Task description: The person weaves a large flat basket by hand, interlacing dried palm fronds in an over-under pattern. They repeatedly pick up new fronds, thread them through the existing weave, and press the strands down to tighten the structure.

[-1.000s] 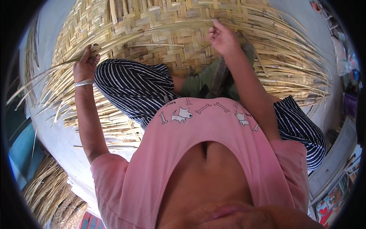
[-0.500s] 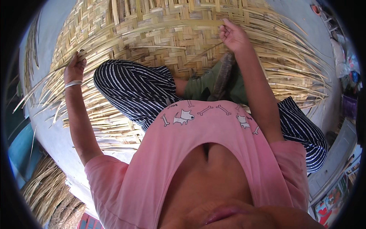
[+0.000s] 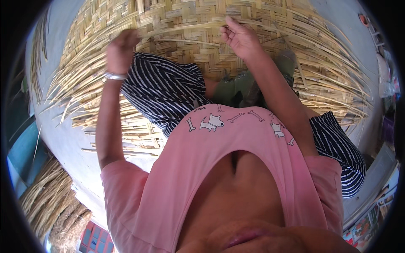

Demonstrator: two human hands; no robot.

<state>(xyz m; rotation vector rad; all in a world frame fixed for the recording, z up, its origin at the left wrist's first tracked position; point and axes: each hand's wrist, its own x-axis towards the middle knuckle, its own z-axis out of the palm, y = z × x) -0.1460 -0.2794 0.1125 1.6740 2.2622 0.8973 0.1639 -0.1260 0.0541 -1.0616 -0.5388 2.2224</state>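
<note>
A large woven mat (image 3: pixel 198 55) of flat, straw-coloured strips lies before me, with long loose strip ends fanning out at both sides. My right hand (image 3: pixel 242 39) is above its middle, fingers curled and thumb side forward, pinching a pale strip (image 3: pixel 190 27) that runs leftward over the weave. Toward the strip's other end is my left hand (image 3: pixel 121 50), with a pale bangle at the wrist. Motion smears its fingers, so its grip does not show. One more narrow strip (image 3: pixel 192 41) rests on the mat closer to my legs.
My striped trouser leg (image 3: pixel 160 84) and a green shoe (image 3: pixel 284 67) rest on the mat's near part. Bundles of dry strips (image 3: pixel 46 194) lie at lower left, beside a blue object (image 3: pixel 27 152). Clear plastic (image 3: pixel 387 89) and other items line the right edge.
My left hand has moved right and forward, from the mat's left fringe toward its middle. My right hand has shifted a little left. The strip between them has moved left.
</note>
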